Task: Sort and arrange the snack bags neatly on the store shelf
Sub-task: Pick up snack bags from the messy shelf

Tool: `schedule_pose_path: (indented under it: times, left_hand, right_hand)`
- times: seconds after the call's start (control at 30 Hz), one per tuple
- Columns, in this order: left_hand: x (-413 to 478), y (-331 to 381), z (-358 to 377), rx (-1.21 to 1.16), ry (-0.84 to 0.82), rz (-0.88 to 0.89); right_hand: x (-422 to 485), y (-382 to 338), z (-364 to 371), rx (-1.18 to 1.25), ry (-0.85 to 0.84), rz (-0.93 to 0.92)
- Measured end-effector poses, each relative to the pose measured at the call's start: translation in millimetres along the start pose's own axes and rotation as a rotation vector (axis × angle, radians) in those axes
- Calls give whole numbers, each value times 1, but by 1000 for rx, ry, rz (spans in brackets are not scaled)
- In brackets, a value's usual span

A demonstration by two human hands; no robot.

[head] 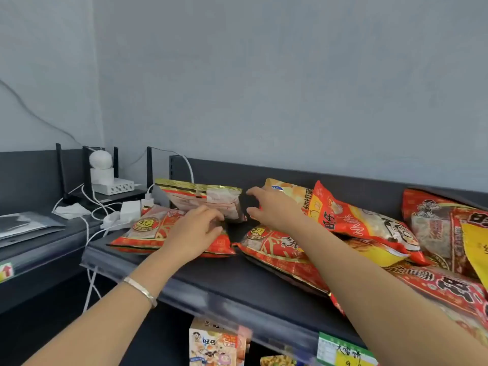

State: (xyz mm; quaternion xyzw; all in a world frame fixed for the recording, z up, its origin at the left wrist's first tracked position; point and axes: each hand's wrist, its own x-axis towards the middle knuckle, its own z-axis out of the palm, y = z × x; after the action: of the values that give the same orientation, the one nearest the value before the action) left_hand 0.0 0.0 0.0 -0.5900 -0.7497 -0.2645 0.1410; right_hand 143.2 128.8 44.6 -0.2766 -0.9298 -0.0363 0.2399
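- The raised bag (203,199) stands on edge at the back of the dark shelf (237,283). Its long axis runs left to right, the gold sealed edge is on top, and its pale printed back faces the camera.
- The left hand (195,231) curls its fingers over the raised bag's lower edge.
- The right hand (269,207) is at the raised bag's right end, thumb and forefinger spread in a wide C. I cannot tell whether they touch it.
- Bare shelf lies in front of the raised bag, out to the shelf's front lip.
- A flat red bag (148,233) lies just below the raised bag, and another red bag (274,249) lies below and to its right.
- A bag pile (369,225) crowds the raised bag's right side.
- White chargers (129,210) and cables sit just left of the raised bag.
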Motion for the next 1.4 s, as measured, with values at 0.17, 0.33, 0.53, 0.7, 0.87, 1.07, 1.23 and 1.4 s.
schedule_pose_path:
  times: [0.17, 0.33, 0.53, 0.7, 0.87, 1.07, 1.23, 1.4]
  left_hand:
    - [46, 31, 34, -198, -93, 8]
    - [94, 61, 77, -393, -202, -82]
    - [135, 67, 111, -329, -288, -285]
    - [158, 66, 123, -374, -302, -352]
    - [154, 84, 100, -415, -162, -323]
    - [138, 63, 88, -1445, -100, -609]
    - [120, 90, 102, -1899, 95, -709]
    - [115, 134, 121, -1953, -129, -662]
  right_hand:
    - [12, 45, -7, -175, -266, 84]
    - [23, 77, -13, -375, -421, 109]
    - [31, 103, -52, 22, -467, 76]
    - [16, 153, -55, 69, -277, 219]
    - [-2, 173, -23, 145, -354, 410]
    - [-11, 181, -10, 114, -266, 650]
    - [-24, 188, -9, -6, -248, 770]
    - [-30, 191, -11, -1, -224, 798]
